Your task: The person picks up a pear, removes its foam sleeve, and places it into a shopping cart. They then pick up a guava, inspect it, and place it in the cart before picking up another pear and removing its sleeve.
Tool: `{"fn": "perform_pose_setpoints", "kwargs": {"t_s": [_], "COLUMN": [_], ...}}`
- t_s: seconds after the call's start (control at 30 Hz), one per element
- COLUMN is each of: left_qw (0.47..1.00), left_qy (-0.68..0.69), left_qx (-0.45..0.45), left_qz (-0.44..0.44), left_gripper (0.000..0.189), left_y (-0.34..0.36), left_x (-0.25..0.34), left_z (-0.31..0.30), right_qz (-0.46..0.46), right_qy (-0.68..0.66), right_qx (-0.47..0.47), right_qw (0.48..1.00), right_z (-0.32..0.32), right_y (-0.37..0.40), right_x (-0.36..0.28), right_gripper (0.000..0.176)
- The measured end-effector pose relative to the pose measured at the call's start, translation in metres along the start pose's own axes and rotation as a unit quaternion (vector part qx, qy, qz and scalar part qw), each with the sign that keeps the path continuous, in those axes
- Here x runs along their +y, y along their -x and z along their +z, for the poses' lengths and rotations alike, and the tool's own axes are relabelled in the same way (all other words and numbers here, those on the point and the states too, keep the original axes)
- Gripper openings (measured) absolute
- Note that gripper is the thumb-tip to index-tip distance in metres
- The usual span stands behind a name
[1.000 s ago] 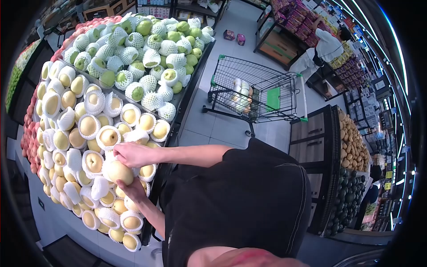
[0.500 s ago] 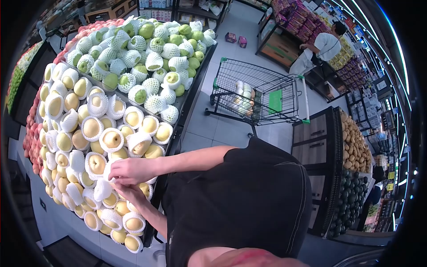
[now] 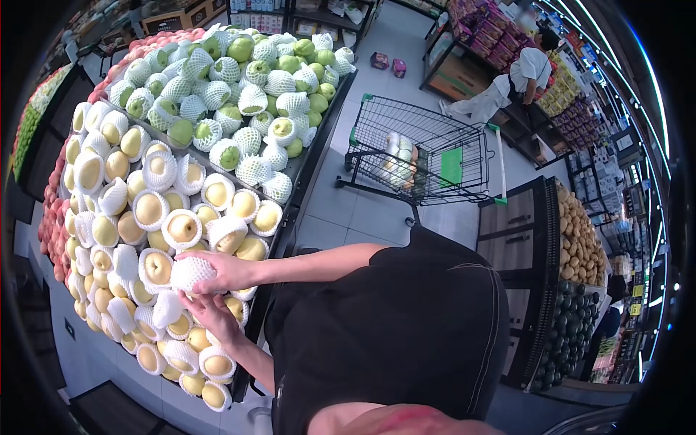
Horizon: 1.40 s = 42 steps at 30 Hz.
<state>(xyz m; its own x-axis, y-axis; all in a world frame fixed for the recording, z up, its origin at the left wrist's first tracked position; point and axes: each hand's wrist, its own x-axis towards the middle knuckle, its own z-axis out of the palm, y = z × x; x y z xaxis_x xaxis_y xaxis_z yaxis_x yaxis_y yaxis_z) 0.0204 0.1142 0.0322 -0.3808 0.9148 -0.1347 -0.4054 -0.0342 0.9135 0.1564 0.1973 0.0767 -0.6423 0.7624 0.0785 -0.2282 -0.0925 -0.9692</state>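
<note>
Between my two hands is a fruit in a white foam net [image 3: 193, 275], above the pile of yellow pears [image 3: 148, 209] in similar nets. My right hand [image 3: 228, 271], the upper one, is wrapped round its right side, fingers over the top and thumb below. From beneath, my left hand [image 3: 216, 316] holds the lower edge with its fingertips. The net covers nearly the whole fruit. Next to it on the left is an open-topped netted pear [image 3: 157, 267], and an empty-looking white net [image 3: 167, 308] lies just below.
Green netted fruit [image 3: 250, 98] fills the display's far part, with red fruit along its left edge. A shopping cart [image 3: 424, 156] holding produce stands at the upper right. Beyond it, a person [image 3: 528, 72] is beside shelves. Potatoes [image 3: 580, 235] and dark green produce [image 3: 565, 333] lie right.
The netted fruit is now raised and plainly visible between my hands, which have opened round it. The person beyond the cart has turned and straightened up.
</note>
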Motion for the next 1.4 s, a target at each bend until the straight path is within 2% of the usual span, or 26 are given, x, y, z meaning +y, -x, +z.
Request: {"fn": "perform_pose_setpoints", "kwargs": {"t_s": [0.03,0.1,0.2,0.3,0.33,0.43,0.47,0.57,0.7,0.8,0.9,1.0,1.1,1.13,1.3,1.4], "left_qw": [1.000,0.999,0.971,0.973,0.958,0.961,0.982,0.993,0.996,0.996,0.991,0.989,0.988,0.989,0.988,0.992], "left_qy": [-0.007,-0.021,-0.161,-0.165,-0.247,-0.186,-0.083,-0.001,-0.020,-0.026,-0.062,-0.055,0.032,0.033,0.046,0.015], "left_qx": [0.003,0.009,0.018,-0.018,-0.023,-0.068,-0.130,-0.115,-0.076,-0.054,0.017,0.060,0.027,0.023,0.007,0.033], "left_qz": [0.014,0.041,0.174,0.161,0.141,0.191,0.106,-0.014,0.033,0.068,0.121,0.127,0.150,0.142,0.144,0.125], "left_gripper": [0.087,0.088,0.081,0.082,0.088,0.095,0.103,0.106,0.103,0.101,0.093,0.081,0.075,0.076,0.083,0.087], "left_y": [0.001,0.001,0.003,0.002,0.003,0.002,0.001,-0.013,-0.003,0.002,0.006,0.006,0.006,0.007,0.011,0.010], "left_x": [0.002,0.004,0.001,0.014,0.024,0.037,0.036,-0.031,-0.016,-0.016,-0.011,0.002,0.004,0.005,0.015,0.019], "left_z": [0.003,0.011,0.024,0.017,0.013,0.026,0.020,-0.048,-0.018,-0.011,0.003,0.011,0.010,0.010,0.016,0.010], "right_qz": [-0.001,-0.002,-0.018,-0.009,0.002,0.053,0.041,0.004,0.042,0.067,0.132,0.131,0.000,0.039,-0.001,-0.001], "right_qy": [0.021,-0.039,-0.102,-0.159,-0.180,-0.320,-0.298,-0.231,-0.056,-0.039,-0.239,-0.213,-0.130,-0.182,-0.157,-0.171], "right_qx": [0.006,0.000,-0.015,-0.016,-0.013,-0.077,-0.078,-0.081,-0.031,-0.019,-0.038,-0.097,-0.097,-0.074,-0.045,-0.040], "right_qw": [1.000,0.999,0.995,0.987,0.984,0.943,0.950,0.970,0.997,0.997,0.961,0.963,0.987,0.980,0.987,0.985], "right_z": [-0.001,0.000,-0.005,-0.017,-0.019,-0.019,-0.017,-0.012,-0.019,-0.018,-0.008,-0.005,0.001,0.001,-0.004,-0.005], "right_y": [0.001,0.001,-0.005,-0.007,-0.005,-0.001,-0.002,-0.004,-0.008,-0.010,-0.006,0.006,0.007,0.008,0.004,0.004], "right_x": [-0.003,-0.002,0.008,0.013,0.012,0.009,0.008,0.005,0.011,0.013,0.015,0.006,0.020,0.017,0.034,0.034], "right_gripper": [0.082,0.082,0.080,0.077,0.076,0.065,0.065,0.067,0.071,0.073,0.077,0.077,0.084,0.092,0.084,0.083]}}
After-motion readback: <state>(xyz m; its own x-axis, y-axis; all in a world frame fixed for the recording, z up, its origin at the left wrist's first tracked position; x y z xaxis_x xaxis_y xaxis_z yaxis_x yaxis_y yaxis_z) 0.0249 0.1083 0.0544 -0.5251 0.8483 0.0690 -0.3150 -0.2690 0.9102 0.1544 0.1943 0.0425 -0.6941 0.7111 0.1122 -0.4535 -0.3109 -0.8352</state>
